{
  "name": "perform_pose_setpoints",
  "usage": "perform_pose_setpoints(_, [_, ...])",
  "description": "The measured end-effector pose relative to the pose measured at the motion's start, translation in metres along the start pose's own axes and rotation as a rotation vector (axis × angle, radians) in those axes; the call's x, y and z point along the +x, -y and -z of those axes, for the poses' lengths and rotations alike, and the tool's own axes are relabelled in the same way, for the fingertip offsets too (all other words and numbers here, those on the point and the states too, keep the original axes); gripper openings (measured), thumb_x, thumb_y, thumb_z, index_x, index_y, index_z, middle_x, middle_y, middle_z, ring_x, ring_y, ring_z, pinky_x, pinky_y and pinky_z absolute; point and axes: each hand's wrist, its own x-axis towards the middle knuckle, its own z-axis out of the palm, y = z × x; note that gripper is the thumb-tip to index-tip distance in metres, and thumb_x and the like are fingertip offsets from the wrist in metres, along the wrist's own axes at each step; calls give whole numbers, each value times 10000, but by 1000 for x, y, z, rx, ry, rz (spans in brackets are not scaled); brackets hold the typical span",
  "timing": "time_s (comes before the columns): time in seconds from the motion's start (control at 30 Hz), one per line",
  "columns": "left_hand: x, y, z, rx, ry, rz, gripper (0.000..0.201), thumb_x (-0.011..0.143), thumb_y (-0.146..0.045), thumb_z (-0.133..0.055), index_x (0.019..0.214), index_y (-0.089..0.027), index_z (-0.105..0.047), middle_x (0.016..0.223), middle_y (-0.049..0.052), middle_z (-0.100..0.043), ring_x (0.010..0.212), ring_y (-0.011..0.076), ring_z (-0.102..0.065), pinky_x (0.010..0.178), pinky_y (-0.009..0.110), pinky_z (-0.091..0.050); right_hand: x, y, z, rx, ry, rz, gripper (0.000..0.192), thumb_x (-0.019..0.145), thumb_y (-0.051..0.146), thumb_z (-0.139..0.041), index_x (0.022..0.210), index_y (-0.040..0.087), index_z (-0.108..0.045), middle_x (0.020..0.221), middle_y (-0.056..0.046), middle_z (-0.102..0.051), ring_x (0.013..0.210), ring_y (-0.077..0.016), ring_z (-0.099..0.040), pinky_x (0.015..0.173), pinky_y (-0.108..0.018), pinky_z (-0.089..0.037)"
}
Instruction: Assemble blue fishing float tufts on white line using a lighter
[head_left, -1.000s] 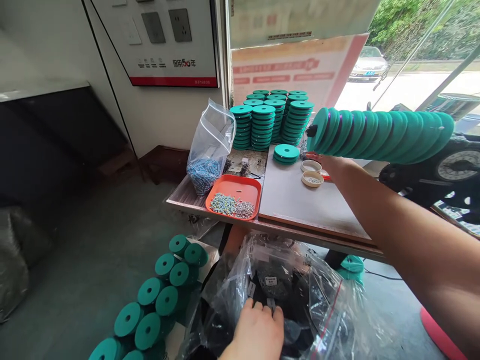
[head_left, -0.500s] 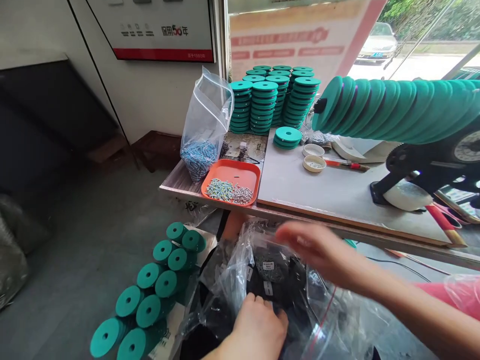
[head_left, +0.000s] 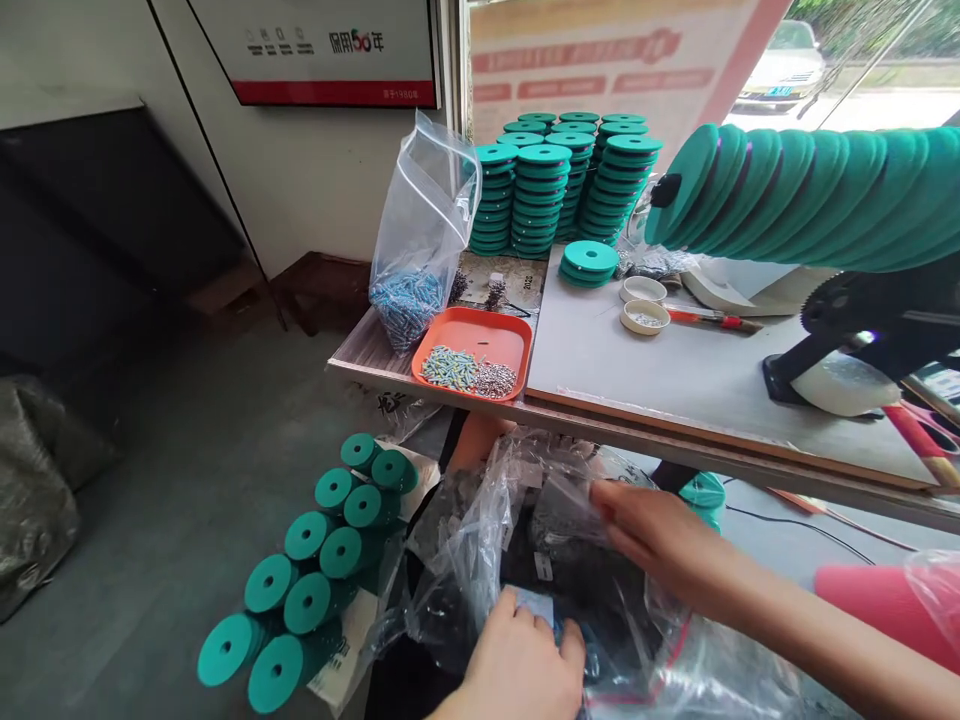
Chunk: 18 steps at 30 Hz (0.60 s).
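Observation:
A large clear plastic bag (head_left: 487, 520) lies open below the table edge, over the lap. Inside it are dark packets (head_left: 592, 590) with small white labels; their contents are hard to make out. My left hand (head_left: 521, 660) reaches into the bag from below, its fingers curled at a small clear packet (head_left: 534, 603) with a pale label and something bluish inside. My right hand (head_left: 660, 535) is at the bag's right side, thumb and fingers closed on the clear plastic near its upper edge.
On the table stand stacked green spools (head_left: 544, 200), an orange tray (head_left: 517, 335) of small parts, a zip bag (head_left: 420, 230) of blue pieces, and round dishes (head_left: 643, 318). A machine (head_left: 862, 310) carries a row of green discs. More green spools (head_left: 307, 600) lie on the floor at left.
My right hand has come down from above the bag onto its plastic. A pale-labelled packet now shows at my left fingers. The view has shifted slightly.

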Motion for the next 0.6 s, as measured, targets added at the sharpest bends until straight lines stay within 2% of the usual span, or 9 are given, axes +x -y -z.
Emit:
perform_pose_setpoints(0.13, [-1, 0, -17, 2, -74, -29, 351, 798, -182, -527, 1109, -42, -612, 778, 261, -687, 721, 323, -666, 715, 457, -467, -18, -4, 13, 151, -130, -123, 152, 832, 210, -320, 689, 218, -369, 565, 24, -473, 509, -141, -424, 507, -244, -308])
perform_pose_setpoints(0.23, [0, -2, -16, -41, -108, -18, 338, 796, -194, -514, 1088, -62, -621, 776, 243, -691, 704, 304, -663, 708, 443, -458, -26, -3, 20, 242, -159, -137, 177, 840, 263, -325, 675, 221, -376, 576, 13, -485, 523, -146, -435, 509, -248, -345])
perform_pose_setpoints(0.33, [-2, 1, 3, -70, -4, 71, 352, 778, -150, -503, 1104, -60, -604, 830, 233, -690, 772, 320, -658, 749, 462, -449, -31, 1, 24, 366, -45, -64, 186, 832, 276, -349, 678, 214, -433, 648, -15, -556, 593, -157, -497, 562, -247, -409])
perform_pose_setpoints(0.4, [-6, 12, 20, -130, 28, 177, 387, 728, -90, -508, 1105, -78, -597, 898, 207, -688, 856, 327, -645, 800, 470, -439, -34, 2, 25, 402, 45, -56, 196, 828, 278, -360, 688, 208, -478, 664, -22, -580, 604, -161, -514, 571, -245, -426])
perform_pose_setpoints(0.5, [-14, 38, 41, -398, -133, 354, 440, 758, -95, -429, 1174, -160, -553, 1075, 142, -659, 1007, 278, -600, 874, 419, -428, -37, -1, 24, 387, 119, -104, 209, 826, 279, -376, 707, 198, -527, 672, -28, -598, 614, -165, -524, 571, -241, -434])
perform_pose_setpoints(0.6, [-21, 63, 47, -638, -269, 435, 455, 798, -198, -415, 1243, -164, -504, 1211, 121, -594, 1118, 244, -531, 947, 373, -389, -40, -4, 21, 382, 159, -114, 220, 831, 279, -388, 714, 193, -553, 684, -28, -612, 628, -160, -532, 594, -232, -446])
